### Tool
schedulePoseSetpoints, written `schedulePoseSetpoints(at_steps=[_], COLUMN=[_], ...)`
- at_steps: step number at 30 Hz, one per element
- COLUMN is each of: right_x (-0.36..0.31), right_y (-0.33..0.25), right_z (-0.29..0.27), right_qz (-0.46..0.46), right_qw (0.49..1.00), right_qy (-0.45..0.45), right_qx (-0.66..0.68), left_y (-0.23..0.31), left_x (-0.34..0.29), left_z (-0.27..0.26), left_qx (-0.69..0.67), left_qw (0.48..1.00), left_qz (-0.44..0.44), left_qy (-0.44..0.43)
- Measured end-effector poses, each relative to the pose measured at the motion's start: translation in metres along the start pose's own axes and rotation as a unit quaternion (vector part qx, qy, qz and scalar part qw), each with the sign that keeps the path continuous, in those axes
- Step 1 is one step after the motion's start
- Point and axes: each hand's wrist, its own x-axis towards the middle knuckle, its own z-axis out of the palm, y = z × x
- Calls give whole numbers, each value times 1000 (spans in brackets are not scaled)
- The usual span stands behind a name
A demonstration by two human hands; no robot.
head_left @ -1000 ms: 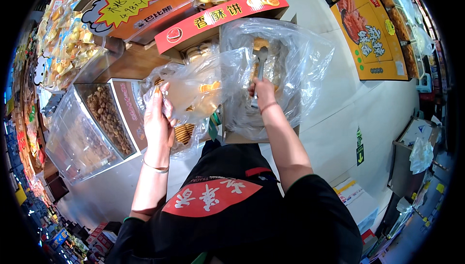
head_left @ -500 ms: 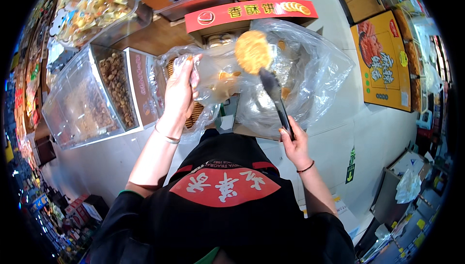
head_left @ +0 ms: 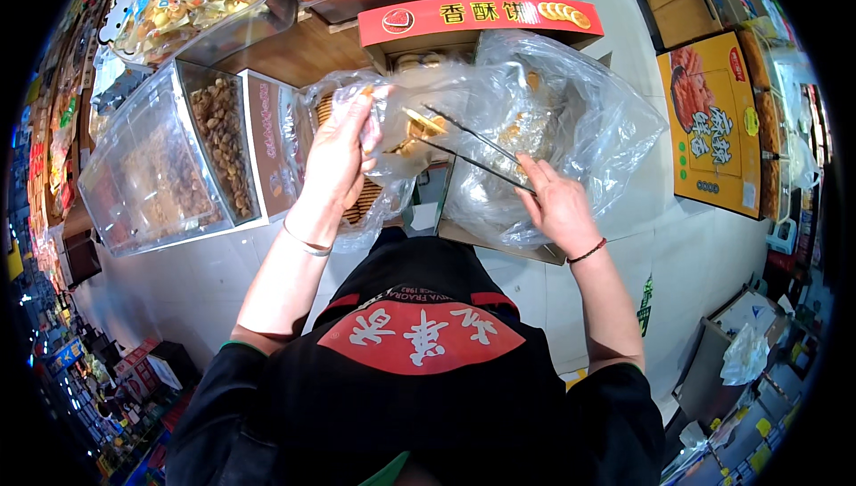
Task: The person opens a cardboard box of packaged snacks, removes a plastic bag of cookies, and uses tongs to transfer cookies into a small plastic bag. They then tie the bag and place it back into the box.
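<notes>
1. Nearest you is the black apron (head_left: pixel 401 432) on your body, a red panel (head_left: pixel 419 339) across its front.
2. Your left hand (head_left: pixel 343 143) is ahead and to the left, a silver bangle on its wrist. Its fingers (head_left: pixel 358 110) are curled closed, pinching the gathered edge of a clear bag (head_left: pixel 401 101).
3. Your right hand (head_left: pixel 560 208) is opposite, a dark beaded band on its wrist. Its fingers (head_left: pixel 533 168) are bent, thumb below, around the handle end of black tongs (head_left: pixel 486 141).
4. The tongs point left, their two prongs spread, the tips at the clear bag beside flat golden cookies (head_left: pixel 415 124). Whether the prongs touch a cookie, you cannot tell.
5. Below and beside your left hand, ridged brown biscuits (head_left: pixel 361 205) lie in clear plastic.
6. Beyond your right hand, a loose clear liner (head_left: pixel 615 138) spills over a cardboard carton (head_left: pixel 508 248).
7. To the left is a transparent bin (head_left: pixel 134 183) of small brown pieces.
8. Farther off are a red sign (head_left: pixel 481 20), wrapped snacks (head_left: pixel 192 9) and, right, a yellow box (head_left: pixel 691 160).
</notes>
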Motion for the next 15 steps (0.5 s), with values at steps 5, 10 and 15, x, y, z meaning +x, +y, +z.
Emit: schedulePoseSetpoints(at_steps=[5, 10, 15], right_x=[-44, -2, 71], right_y=[1, 20, 113], right_z=[62, 102, 167], right_qz=[203, 456, 495], right_qw=[851, 620, 848], right_qy=[138, 163, 85], right_qx=[464, 617, 168], left_y=[-1, -6, -7], left_x=[5, 3, 6], left_z=[-13, -13, -6], left_qx=[-33, -29, -27], left_qw=[998, 997, 996], left_qz=[29, 32, 31], left_qy=[38, 66, 76])
